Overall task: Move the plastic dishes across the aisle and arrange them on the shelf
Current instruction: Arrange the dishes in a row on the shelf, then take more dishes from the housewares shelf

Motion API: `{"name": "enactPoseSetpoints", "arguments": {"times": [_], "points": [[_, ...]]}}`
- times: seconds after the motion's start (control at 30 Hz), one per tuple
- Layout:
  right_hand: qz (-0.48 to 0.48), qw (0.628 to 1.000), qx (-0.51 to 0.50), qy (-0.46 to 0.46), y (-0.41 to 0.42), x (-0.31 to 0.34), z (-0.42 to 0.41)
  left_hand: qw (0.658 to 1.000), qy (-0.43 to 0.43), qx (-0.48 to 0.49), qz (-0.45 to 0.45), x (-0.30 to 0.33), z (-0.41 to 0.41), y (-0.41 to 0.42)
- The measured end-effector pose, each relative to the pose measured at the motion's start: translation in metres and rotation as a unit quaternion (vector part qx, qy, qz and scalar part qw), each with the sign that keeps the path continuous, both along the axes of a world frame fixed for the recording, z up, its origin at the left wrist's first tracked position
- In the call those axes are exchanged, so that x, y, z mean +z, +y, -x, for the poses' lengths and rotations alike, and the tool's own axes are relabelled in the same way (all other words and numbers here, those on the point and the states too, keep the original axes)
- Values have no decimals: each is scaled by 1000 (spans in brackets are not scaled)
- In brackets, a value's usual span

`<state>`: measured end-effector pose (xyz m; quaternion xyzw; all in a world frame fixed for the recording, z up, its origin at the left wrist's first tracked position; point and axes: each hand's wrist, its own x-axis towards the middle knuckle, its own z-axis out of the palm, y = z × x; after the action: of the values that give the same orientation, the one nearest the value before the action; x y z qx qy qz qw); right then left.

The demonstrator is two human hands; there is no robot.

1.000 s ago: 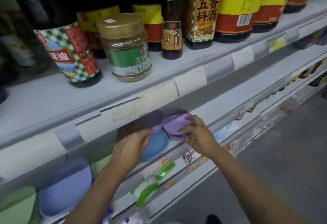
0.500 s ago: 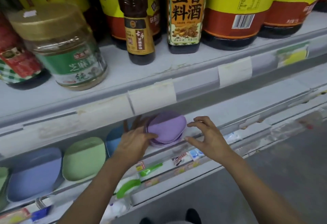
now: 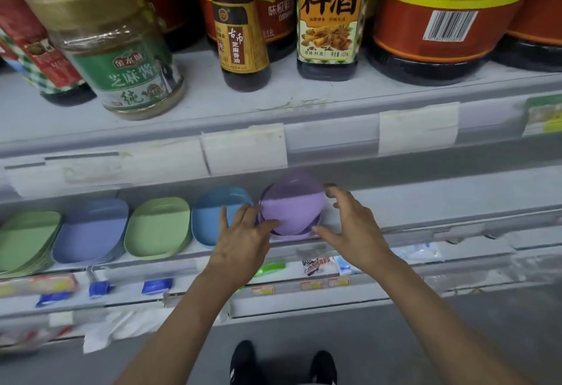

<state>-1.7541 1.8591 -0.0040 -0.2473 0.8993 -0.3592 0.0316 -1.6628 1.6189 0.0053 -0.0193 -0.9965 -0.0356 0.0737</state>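
Plastic dishes point(image 3: 158, 226) line the shelf point(image 3: 425, 202) in stacks, green ones toward 9 o'clock, blue next, purple dishes point(image 3: 292, 205) at center. Left hand point(image 3: 243, 241) rests at their 8 o'clock edge, fingers point(image 3: 243, 214) spread. Right hand point(image 3: 352, 229) hovers at 3 o'clock, fingers point(image 3: 334, 191) apart, curled.

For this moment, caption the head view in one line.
Both hands flank a purple dish stack beside blue dishes.
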Motion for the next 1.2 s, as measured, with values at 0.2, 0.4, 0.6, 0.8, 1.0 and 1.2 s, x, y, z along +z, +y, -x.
{"name": "enactPoseSetpoints", "arguments": {"times": [0.2,0.4,0.6,0.8,1.0,1.2], "points": [[-111,990,32,79,4,-11,-1,999,-21,32,29,-2,0,6],[-96,985,50,133,4,-17,-22,996,-50,49,45,-7,2,-3],[-93,991,57,83,-8,-14,-36,996,-63,29,51,-1,11,-14],[-87,995,-6,45,-15,-13,-47,996,-85,-14,38,1,11,-21],[-82,993,0,81,-47,-2,-42,998,-57,-4,1,8,4,-28],[-77,984,121,110,-160,25,-62,991,29,113,-70,16,-61,-89]]}}
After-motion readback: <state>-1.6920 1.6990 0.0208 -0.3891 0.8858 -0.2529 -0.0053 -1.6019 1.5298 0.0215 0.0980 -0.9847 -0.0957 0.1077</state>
